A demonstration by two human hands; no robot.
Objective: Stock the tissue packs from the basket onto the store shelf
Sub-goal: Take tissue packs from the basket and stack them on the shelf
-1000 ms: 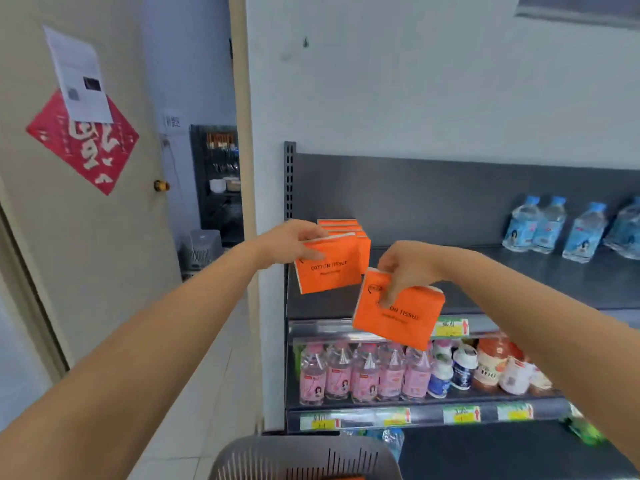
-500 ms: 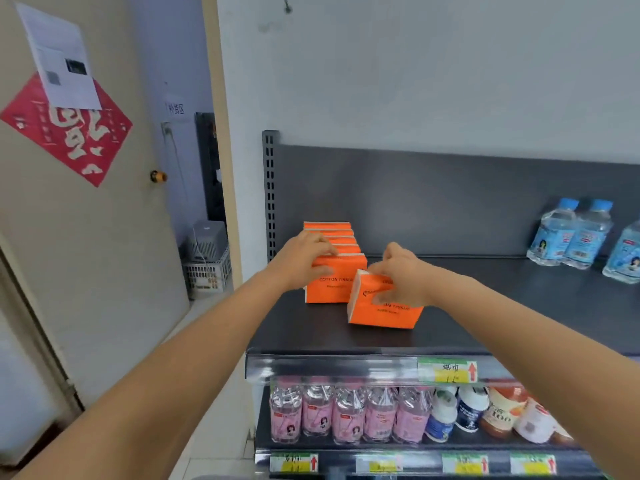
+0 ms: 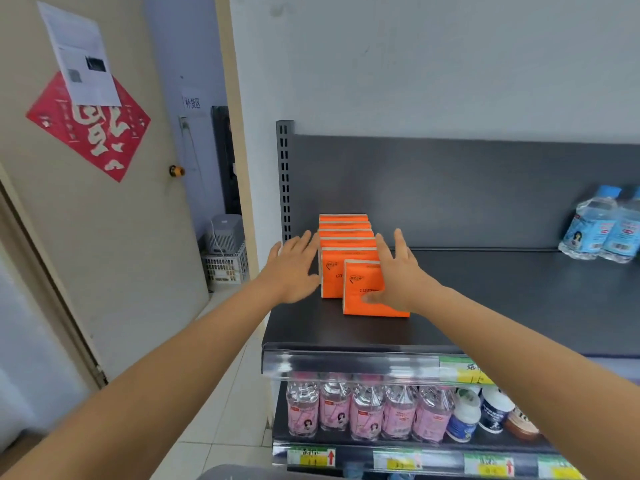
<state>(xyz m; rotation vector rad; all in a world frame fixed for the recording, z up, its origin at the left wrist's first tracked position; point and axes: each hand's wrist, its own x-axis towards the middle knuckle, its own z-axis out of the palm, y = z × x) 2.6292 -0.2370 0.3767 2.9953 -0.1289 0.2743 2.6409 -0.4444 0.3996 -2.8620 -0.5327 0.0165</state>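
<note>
Hands now empty: half second ago each gripped orange pack, both packs since set down on shelf [image 3: 519, 299]. Left hand [image 3: 294, 268] spread flat, fingers open, beside left flank of tissue row [image 3: 346, 237]; contact unclear. Right hand [image 3: 398, 271] open too, palm against newest pack [image 3: 363, 292], thumb on its front face. Newest pack stands upright but offset right of row, front pack [image 3: 330, 275] behind it. Likely next: nudge it square. Basket rim [image 3: 242, 472] at bottom edge; contents hidden.
</note>
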